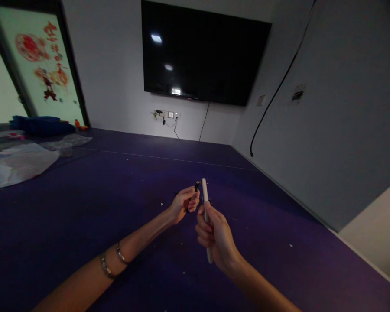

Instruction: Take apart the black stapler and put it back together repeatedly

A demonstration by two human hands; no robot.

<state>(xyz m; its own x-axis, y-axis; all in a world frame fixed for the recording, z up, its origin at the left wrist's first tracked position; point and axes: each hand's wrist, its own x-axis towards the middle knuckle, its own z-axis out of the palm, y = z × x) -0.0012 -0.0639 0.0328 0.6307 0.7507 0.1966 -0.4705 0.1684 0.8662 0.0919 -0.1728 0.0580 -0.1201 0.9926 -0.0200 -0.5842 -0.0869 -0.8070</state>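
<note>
Near the middle of the view my left hand (185, 203) is closed around a slim black object (196, 187) with a small shiny metal piece at its top; its exact kind is not clear. Just right of it, my right hand (216, 232) wraps around a long white stick-like object (204, 188), held nearly upright. The rounded top of the stick rises above my thumb, and its lower end shows below my fingers. The tops of the two objects are close together; whether they touch I cannot tell. A small dark thing behind my right hand is mostly hidden.
Both hands are above a dark purple floor (143, 182) dotted with small white bits. Crumpled clear plastic (68, 142) and a pale sheet (22, 162) lie at left, by a blue bundle (42, 125). A television (204, 52) hangs ahead; a black cable (276, 93) dangles at right.
</note>
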